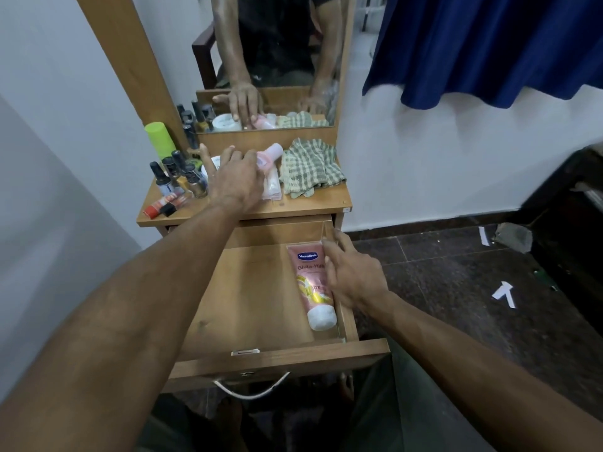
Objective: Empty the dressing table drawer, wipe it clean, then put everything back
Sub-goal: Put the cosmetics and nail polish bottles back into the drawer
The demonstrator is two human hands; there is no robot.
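drawer pulled out near, mostly bare, so refilling looks just begun. right hand, fingers loosely spread, rests on pink lotion tube laid along right wall. far on tabletop, left hand curls over small pink bottle, likely next in; checked cloth parked right.

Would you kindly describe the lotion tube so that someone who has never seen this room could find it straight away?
Start at the wooden dressing table with the mirror and look down into its pulled-out drawer. Along the drawer's right wall lies the lotion tube, its white cap toward the drawer front, the right hand beside it. It is pink with a blue Vaseline logo and the only item in the drawer.
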